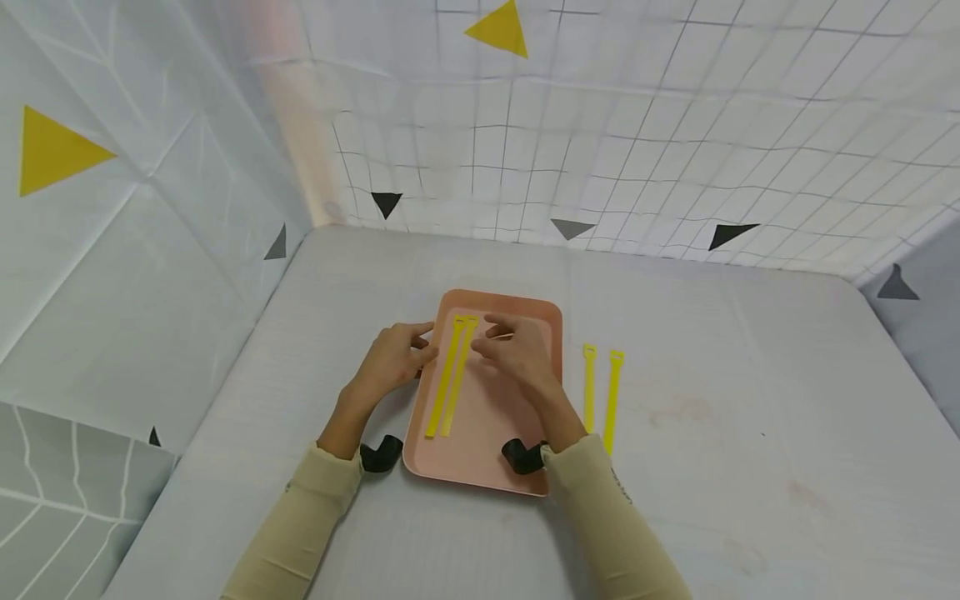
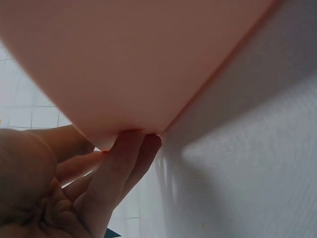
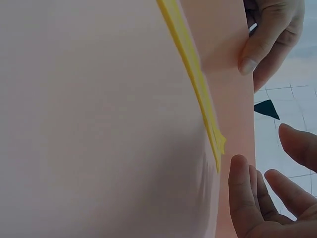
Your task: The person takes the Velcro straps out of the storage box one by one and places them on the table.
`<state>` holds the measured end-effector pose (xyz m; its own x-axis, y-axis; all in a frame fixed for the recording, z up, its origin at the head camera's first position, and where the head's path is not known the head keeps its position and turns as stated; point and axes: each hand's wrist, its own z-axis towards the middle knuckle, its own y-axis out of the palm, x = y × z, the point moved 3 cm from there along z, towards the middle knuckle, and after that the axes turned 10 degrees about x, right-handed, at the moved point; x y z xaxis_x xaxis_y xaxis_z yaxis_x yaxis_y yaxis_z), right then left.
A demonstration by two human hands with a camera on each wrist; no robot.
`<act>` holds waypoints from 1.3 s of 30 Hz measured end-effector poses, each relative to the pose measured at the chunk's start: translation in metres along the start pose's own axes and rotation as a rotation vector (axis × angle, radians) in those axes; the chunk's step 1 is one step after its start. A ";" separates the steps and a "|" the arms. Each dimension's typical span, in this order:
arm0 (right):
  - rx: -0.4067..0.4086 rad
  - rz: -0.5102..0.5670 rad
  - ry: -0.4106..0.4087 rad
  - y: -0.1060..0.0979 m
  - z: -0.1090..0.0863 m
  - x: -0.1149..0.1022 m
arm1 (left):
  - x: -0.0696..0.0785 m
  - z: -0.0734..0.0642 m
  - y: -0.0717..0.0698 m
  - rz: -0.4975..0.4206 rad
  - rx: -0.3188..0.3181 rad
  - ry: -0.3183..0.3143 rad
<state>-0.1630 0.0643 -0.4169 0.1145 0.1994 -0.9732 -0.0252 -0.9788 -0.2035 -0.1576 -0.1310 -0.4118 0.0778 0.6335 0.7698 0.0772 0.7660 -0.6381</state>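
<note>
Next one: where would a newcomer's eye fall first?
Probably the central pink tray, with two yellow straps lying along its left side. The left hand grips that side; the right hand hovers over the tray. Two more straps lie on the table, right of the tray.

Head view is bright — wrist views dimmer, softly shadowed.

Lab-like setting, pale table (image 1: 750,450), white grid-lined backdrop (image 1: 615,133), yellow triangles (image 1: 503,31), smaller black triangles (image 1: 386,203), grey triangles (image 1: 572,228)
</note>
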 end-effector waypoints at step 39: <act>-0.024 -0.300 -0.064 0.025 0.015 0.010 | -0.001 0.000 -0.002 0.037 -0.009 0.023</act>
<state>-0.1779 0.0426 -0.4331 0.0507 0.4817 -0.8749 0.0241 -0.8764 -0.4811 -0.1580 -0.1333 -0.4111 0.1033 0.6584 0.7455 0.0829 0.7413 -0.6661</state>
